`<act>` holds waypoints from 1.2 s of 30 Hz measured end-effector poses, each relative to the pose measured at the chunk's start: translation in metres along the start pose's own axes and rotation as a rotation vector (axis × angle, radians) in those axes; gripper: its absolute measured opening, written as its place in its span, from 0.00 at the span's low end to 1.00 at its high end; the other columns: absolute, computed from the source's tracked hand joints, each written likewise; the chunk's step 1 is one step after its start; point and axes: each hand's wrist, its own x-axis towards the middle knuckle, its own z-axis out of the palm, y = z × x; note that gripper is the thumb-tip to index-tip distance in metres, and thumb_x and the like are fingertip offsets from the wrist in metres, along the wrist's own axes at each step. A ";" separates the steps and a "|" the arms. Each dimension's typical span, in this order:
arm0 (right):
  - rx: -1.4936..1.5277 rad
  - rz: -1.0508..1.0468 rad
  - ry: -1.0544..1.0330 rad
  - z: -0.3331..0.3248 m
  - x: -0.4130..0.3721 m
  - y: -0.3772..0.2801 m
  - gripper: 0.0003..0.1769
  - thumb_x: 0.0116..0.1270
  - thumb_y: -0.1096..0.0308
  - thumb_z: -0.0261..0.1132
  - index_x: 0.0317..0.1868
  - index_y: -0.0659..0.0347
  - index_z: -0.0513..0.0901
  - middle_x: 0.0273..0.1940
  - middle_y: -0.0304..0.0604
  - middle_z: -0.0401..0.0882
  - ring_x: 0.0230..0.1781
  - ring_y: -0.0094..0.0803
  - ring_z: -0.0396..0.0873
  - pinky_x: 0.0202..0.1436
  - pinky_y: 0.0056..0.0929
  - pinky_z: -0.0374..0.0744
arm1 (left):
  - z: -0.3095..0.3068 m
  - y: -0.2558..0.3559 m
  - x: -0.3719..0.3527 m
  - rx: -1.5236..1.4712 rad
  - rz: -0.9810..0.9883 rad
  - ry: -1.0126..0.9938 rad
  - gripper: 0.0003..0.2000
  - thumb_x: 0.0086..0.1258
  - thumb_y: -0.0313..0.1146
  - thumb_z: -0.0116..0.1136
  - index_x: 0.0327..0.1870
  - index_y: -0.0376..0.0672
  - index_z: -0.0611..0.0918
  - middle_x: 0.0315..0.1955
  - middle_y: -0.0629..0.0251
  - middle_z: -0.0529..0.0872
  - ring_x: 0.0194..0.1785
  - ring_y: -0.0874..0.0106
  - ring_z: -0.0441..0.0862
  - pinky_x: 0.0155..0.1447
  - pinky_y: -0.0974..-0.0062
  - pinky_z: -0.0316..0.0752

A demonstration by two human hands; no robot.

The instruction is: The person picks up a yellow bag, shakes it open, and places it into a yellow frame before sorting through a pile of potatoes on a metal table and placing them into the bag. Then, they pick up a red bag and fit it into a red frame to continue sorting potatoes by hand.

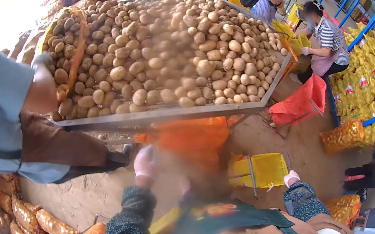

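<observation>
A big sloping metal table (pixel 162 115) carries a heap of potatoes (pixel 170 45). An orange mesh bag (pixel 195 138) hangs blurred under its near edge. My left hand (pixel 144 163), in a pink glove, is raised right beside the bag's left side; motion blur hides whether it grips the mesh. My right hand (pixel 291 178), in a pale glove, is curled low at the right, next to a stack of yellow mesh bags (pixel 263 170) on a frame, with nothing visible in it. My brown apron and dark patterned sleeves fill the bottom.
A person in a blue shirt and brown apron (pixel 0 110) leans over the table's left end at an orange sack (pixel 65 43). A seated person in stripes (pixel 327 42) works at the right beside a red bag (pixel 298 103). Filled sacks (pixel 26 225) lie on the left and yellow ones (pixel 366 80) on the right.
</observation>
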 end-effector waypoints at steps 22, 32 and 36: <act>0.611 -1.398 0.487 -0.086 -0.107 -0.273 0.16 0.63 0.66 0.66 0.50 0.61 0.84 0.52 0.53 0.83 0.55 0.51 0.78 0.62 0.44 0.76 | -0.031 0.031 0.140 0.612 -0.194 -0.296 0.34 0.75 0.54 0.43 0.74 0.40 0.65 0.74 0.53 0.64 0.79 0.51 0.54 0.80 0.52 0.48; 0.471 -1.378 0.678 -0.100 -0.059 -0.379 0.22 0.61 0.62 0.68 0.52 0.68 0.81 0.49 0.58 0.82 0.55 0.54 0.77 0.61 0.45 0.75 | -0.026 0.008 0.175 0.525 -0.211 -0.146 0.22 0.62 0.48 0.63 0.53 0.44 0.81 0.51 0.57 0.83 0.57 0.55 0.78 0.59 0.57 0.74; 0.394 -1.370 0.723 -0.082 -0.056 -0.395 0.16 0.64 0.62 0.65 0.49 0.63 0.84 0.53 0.52 0.80 0.55 0.49 0.77 0.61 0.44 0.74 | -0.027 0.012 0.206 0.516 -0.089 -0.109 0.33 0.62 0.47 0.67 0.66 0.41 0.73 0.58 0.52 0.78 0.60 0.54 0.77 0.62 0.58 0.72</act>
